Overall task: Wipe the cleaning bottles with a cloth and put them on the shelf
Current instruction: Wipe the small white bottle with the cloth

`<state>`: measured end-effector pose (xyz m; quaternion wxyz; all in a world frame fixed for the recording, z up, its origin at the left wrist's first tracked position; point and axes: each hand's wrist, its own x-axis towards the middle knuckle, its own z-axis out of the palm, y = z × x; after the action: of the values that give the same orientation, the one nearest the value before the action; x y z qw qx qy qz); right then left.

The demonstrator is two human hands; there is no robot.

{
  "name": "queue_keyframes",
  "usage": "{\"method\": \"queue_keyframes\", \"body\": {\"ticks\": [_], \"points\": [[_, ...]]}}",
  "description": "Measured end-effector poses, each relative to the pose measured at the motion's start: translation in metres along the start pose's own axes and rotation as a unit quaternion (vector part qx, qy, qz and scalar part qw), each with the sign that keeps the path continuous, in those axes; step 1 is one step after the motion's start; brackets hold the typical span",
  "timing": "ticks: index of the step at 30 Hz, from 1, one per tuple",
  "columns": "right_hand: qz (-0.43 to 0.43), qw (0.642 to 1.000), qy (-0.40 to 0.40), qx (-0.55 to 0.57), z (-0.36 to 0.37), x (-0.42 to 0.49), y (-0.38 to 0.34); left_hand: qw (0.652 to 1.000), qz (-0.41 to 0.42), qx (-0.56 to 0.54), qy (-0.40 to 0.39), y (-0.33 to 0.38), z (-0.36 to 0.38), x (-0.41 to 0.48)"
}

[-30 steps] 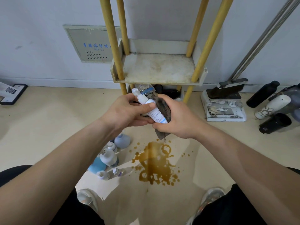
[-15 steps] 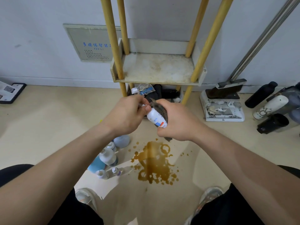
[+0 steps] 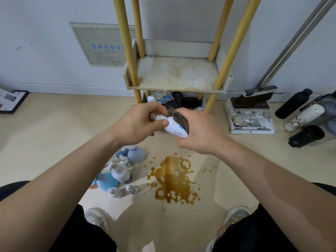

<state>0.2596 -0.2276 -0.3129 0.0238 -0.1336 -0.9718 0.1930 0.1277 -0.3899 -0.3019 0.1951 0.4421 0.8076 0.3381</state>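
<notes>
My left hand (image 3: 140, 122) grips the neck end of a small white bottle (image 3: 173, 127) with a blue-printed label, held tilted in front of me. My right hand (image 3: 198, 131) wraps a dark grey cloth (image 3: 179, 118) round the bottle's body. Both hands hover above the floor, just in front of the shelf (image 3: 178, 73), a stained white tray on yellow posts. Several more bottles (image 3: 120, 171), white, grey and blue, stand clustered on the floor below my left forearm.
A brown liquid spill (image 3: 172, 180) spreads on the floor between my feet. Clutter sits under the shelf (image 3: 169, 99). A dustpan with a brush (image 3: 249, 117) and dark and white flasks (image 3: 303, 117) lie at the right. A wall panel (image 3: 101, 44) is at left.
The bottle has turned in my hands and my left hand slid up over its cap end, while the cloth in my right hand moved round the body. Both hands shifted slightly toward the shelf.
</notes>
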Motion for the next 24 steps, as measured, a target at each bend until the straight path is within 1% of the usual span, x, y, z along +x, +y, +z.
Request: {"method": "queue_keyframes", "body": {"ticks": [1, 2, 4, 5, 7, 10, 12, 15, 17, 19, 22, 24], "points": [[0.012, 0.999, -0.01, 0.032, -0.002, 0.001, 0.001, 1.0, 0.016, -0.013, -0.006, -0.003, -0.001, -0.001], [0.021, 0.998, -0.018, 0.061, -0.004, 0.001, 0.003, 0.999, 0.037, -0.003, -0.006, -0.005, -0.002, -0.001], [0.03, 0.994, -0.025, 0.106, -0.005, 0.002, 0.006, 0.997, 0.067, 0.038, 0.019, -0.006, -0.001, -0.001], [0.031, 0.993, -0.028, 0.113, -0.006, 0.002, 0.006, 0.995, 0.08, 0.059, 0.027, -0.005, 0.0, -0.001], [0.021, 0.996, -0.034, 0.085, -0.005, 0.001, 0.006, 0.992, 0.086, 0.089, 0.027, -0.002, 0.003, -0.001], [0.003, 1.0, -0.025, 0.015, -0.004, -0.001, 0.002, 0.99, 0.055, 0.127, 0.017, -0.001, 0.006, -0.001], [-0.017, 1.0, -0.004, -0.019, -0.002, -0.004, -0.001, 0.992, 0.027, 0.125, 0.014, 0.001, 0.009, 0.0], [-0.031, 0.998, 0.017, -0.044, 0.0, -0.005, -0.004, 0.997, -0.031, 0.069, 0.019, 0.001, 0.014, 0.004], [-0.023, 0.999, 0.015, -0.035, 0.0, -0.003, -0.004, 0.998, -0.037, 0.045, 0.019, 0.001, 0.013, 0.003], [-0.008, 1.0, 0.004, -0.006, -0.003, -0.002, -0.003, 0.998, 0.01, 0.044, 0.037, -0.002, 0.012, -0.001], [0.029, 0.996, -0.024, 0.086, -0.005, 0.001, -0.002, 0.993, 0.095, 0.02, 0.062, -0.002, 0.011, -0.006], [0.035, 0.993, -0.036, 0.105, -0.004, 0.002, 0.0, 0.99, 0.122, 0.03, 0.063, 0.0, 0.012, -0.007]]}}
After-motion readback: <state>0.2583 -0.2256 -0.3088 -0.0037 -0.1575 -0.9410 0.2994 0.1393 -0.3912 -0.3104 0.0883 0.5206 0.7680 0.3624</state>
